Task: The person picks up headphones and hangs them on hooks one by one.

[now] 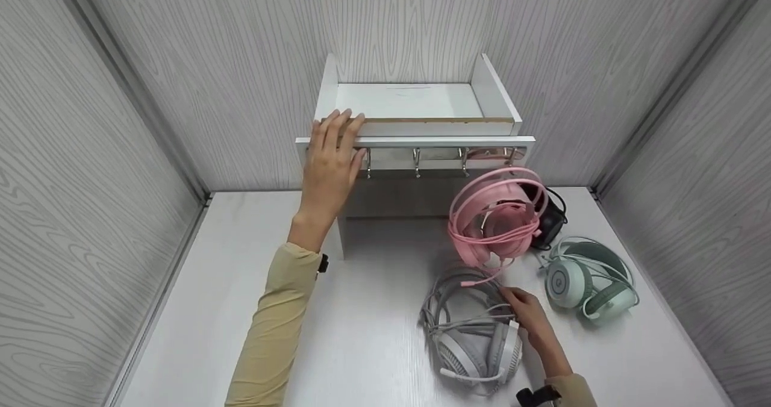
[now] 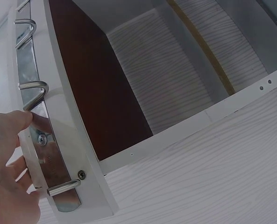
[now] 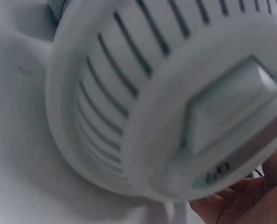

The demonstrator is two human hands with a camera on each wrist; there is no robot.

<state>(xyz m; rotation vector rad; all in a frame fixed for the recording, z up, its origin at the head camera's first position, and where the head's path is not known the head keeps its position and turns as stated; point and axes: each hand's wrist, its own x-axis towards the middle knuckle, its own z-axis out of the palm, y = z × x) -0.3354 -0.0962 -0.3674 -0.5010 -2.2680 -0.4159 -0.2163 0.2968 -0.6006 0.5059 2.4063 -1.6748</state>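
My left hand [image 1: 330, 169] grips the left end of a white hook rail [image 1: 391, 141] on the front of a small shelf unit. In the left wrist view its thumb [image 2: 21, 122] presses the metal strip by a hook, with the other fingers behind the board. At the lower right, my right hand [image 1: 530, 316] holds the headband of a grey-and-white headset [image 1: 476, 353], its cable bundled across the band. The headset's ribbed ear cup [image 3: 175, 126] fills the right wrist view, hiding most of that hand. A pink headset [image 1: 497, 226] appears to hang from the rightmost hook.
A mint-green headset [image 1: 566, 283] lies on the white table [image 1: 373, 347] at the right. Behind the pink headset, a black object [image 1: 551, 223] with a cable is partly hidden. Wood-grain panels [image 1: 415, 15] enclose the table at the back and sides.
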